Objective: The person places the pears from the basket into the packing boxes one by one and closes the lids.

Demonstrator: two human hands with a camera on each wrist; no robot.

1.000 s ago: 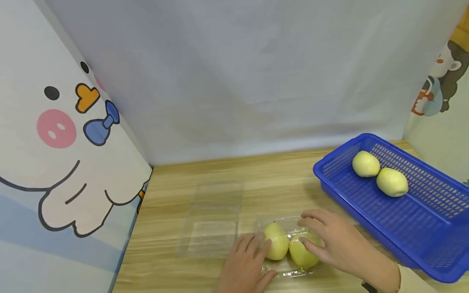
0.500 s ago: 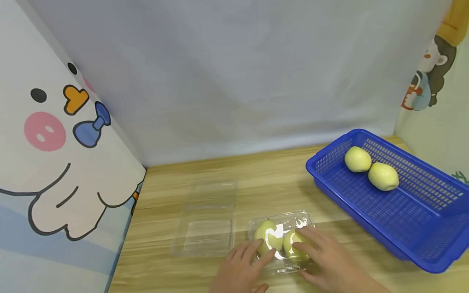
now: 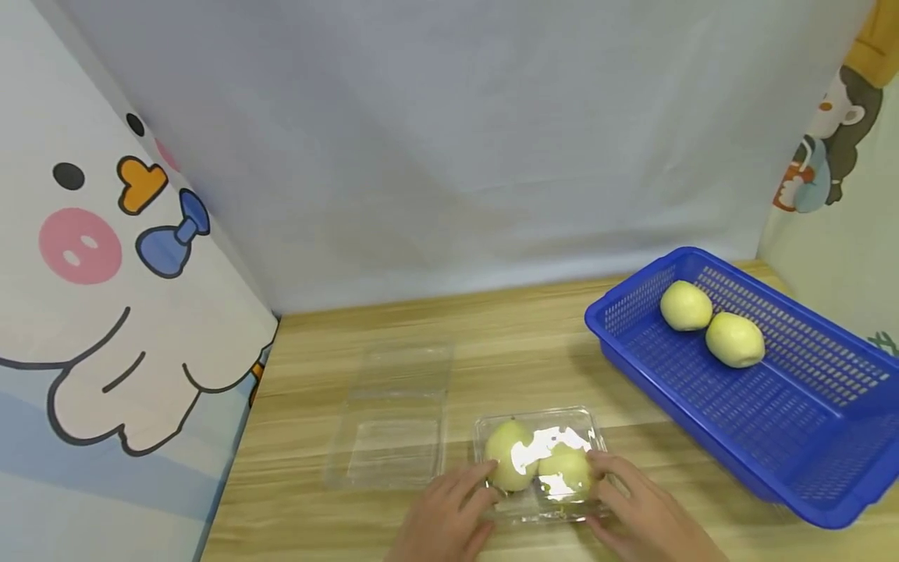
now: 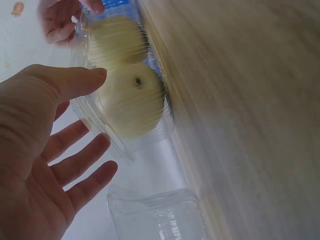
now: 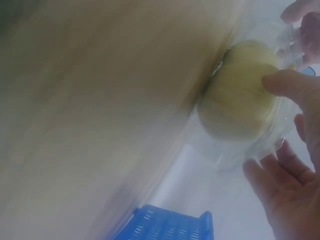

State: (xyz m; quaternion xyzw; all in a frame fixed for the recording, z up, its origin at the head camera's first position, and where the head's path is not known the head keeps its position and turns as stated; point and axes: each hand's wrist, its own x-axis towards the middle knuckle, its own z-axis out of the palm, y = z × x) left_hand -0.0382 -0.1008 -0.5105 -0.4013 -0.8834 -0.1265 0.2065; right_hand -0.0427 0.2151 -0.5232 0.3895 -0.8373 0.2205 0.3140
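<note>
A clear plastic clamshell box (image 3: 539, 468) lies on the wooden table (image 3: 506, 351) near its front edge. Its lid is down over two yellow-green fruits (image 3: 510, 459). My left hand (image 3: 465, 488) touches the box's left side. In the left wrist view the left hand (image 4: 65, 120) has straight fingers, and its thumb tip rests against the lid over a fruit (image 4: 131, 97). My right hand (image 3: 618, 490) touches the box's right side. In the right wrist view the right hand (image 5: 280, 135) lays its thumb on the lid above a fruit (image 5: 240, 97), fingers spread below.
An empty clear box (image 3: 393, 437) lies open just left of the closed one. A blue mesh basket (image 3: 787, 421) holding two more fruits (image 3: 733, 338) sits at the right. Cartoon-printed cloth panels wall in the left, back and right sides.
One second ago both hands lay on the two bare fruits. The clear lid has since come down over them, and both hands have slid out to the box's sides.
</note>
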